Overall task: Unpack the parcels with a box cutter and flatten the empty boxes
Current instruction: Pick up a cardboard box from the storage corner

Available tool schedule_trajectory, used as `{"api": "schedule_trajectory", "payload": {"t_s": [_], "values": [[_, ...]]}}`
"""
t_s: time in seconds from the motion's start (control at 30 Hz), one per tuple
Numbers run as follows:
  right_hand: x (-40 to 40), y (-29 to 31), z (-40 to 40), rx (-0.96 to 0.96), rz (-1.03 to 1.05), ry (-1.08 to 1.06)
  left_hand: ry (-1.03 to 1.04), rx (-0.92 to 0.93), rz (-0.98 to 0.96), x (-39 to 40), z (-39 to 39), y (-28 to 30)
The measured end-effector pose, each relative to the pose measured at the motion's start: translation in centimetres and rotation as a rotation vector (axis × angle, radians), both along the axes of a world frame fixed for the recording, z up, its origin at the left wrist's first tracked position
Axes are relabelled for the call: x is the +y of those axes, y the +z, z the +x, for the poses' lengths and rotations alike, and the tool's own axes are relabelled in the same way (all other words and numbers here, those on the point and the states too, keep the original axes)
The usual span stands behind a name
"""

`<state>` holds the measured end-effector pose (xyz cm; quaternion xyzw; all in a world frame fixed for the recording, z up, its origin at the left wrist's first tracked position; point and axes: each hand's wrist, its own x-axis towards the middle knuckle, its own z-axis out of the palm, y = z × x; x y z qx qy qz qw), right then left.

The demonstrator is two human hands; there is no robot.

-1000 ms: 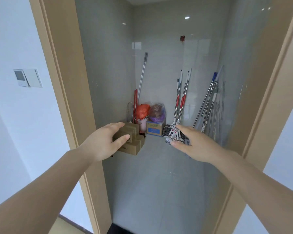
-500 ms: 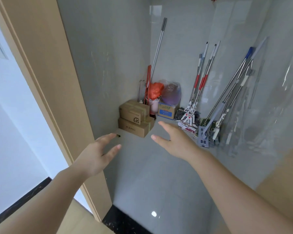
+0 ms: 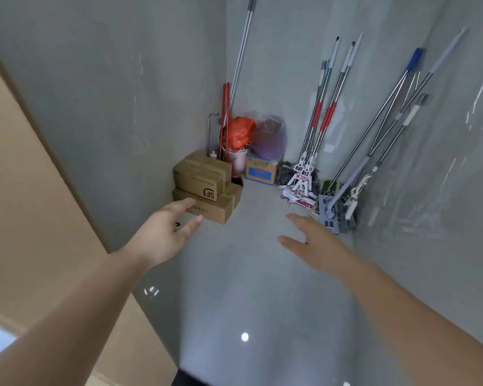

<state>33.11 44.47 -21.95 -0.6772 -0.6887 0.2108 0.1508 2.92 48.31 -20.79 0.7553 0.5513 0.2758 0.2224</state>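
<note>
Two brown cardboard parcels are stacked against the left wall of a small tiled storage room: the upper box [image 3: 202, 175] carries a black logo, and the lower box [image 3: 216, 210] has printed text on its front. My left hand [image 3: 165, 232] reaches out with fingers spread, its fingertips overlapping the lower box's front in the view; contact cannot be told. My right hand [image 3: 315, 242] is stretched forward over the floor to the right of the boxes, fingers straight and empty. No box cutter is visible.
A blue-and-white carton [image 3: 261, 169], a pink bucket [image 3: 239, 160] and orange and purple bags [image 3: 269, 136] fill the back corner. Several mops [image 3: 313, 151] and poles lean on the back and right walls. A beige door frame [image 3: 25, 190] stands at the left. Grey floor tiles [image 3: 248, 288] lie ahead.
The view has moved into the room and tilted down, and the boxes look closer. Both hands have stretched further forward, the left one now reaching the lower box.
</note>
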Motion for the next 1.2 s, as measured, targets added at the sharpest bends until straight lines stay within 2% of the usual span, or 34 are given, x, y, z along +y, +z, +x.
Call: {"api": "schedule_trajectory", "payload": {"t_s": [0.23,0.5,0.77,1.03,1.2], "values": [[7.3,-1.5,4.1,-0.017,-0.061,-0.157,-0.104,0.005,-0.046,12.1,3.2,-1.1],[17.5,-6.3,12.0,0.047,-0.125,-0.229,-0.082,0.028,-0.080,23.3,9.5,-5.2],[35.8,-9.4,19.4,0.119,-0.212,-0.085,0.096,-0.040,-0.287,33.5,17.9,-10.3],[53.6,-8.0,16.9,0.208,-0.148,0.135,0.228,-0.075,-0.360,44.4,20.8,-13.8],[63.7,-10.3,16.3,0.143,-0.154,0.212,0.262,-0.113,-0.375,55.6,20.4,-16.8]]}}
